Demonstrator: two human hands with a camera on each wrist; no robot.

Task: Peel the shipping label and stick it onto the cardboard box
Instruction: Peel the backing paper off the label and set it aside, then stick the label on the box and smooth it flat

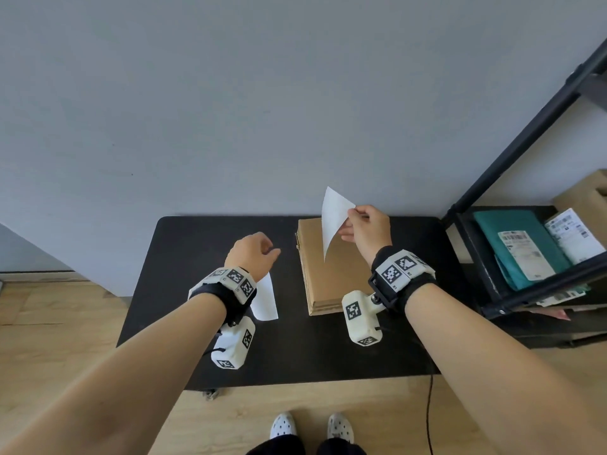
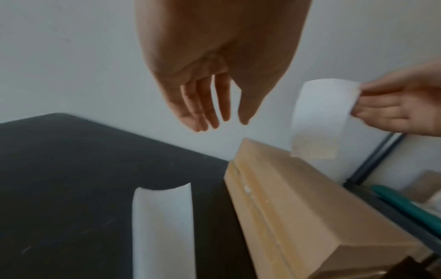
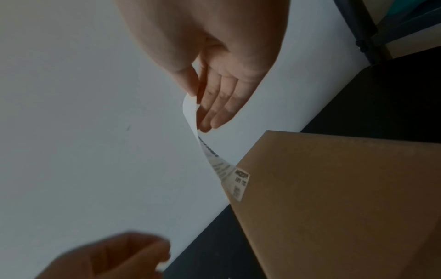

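A flat brown cardboard box (image 1: 328, 274) (image 2: 298, 203) (image 3: 346, 198) lies on the black table (image 1: 184, 244), right of centre. My right hand (image 1: 364, 229) (image 2: 403, 107) (image 3: 214, 94) pinches one edge of the white shipping label (image 1: 333, 218) (image 2: 319, 113) (image 3: 210, 151) and holds it in the air above the box's far end, printed side away from me. A curled white backing sheet (image 1: 264, 298) (image 2: 162, 230) lies on the table left of the box. My left hand (image 1: 254, 254) (image 2: 210, 94) hovers over that sheet with relaxed fingers and holds nothing.
A black metal shelf (image 1: 525, 178) stands right of the table, holding teal mailers (image 1: 519, 247) and labelled parcels (image 1: 574, 234). A grey wall (image 1: 230, 93) runs behind the table. A black cable (image 1: 428, 415) hangs off the table's front right edge.
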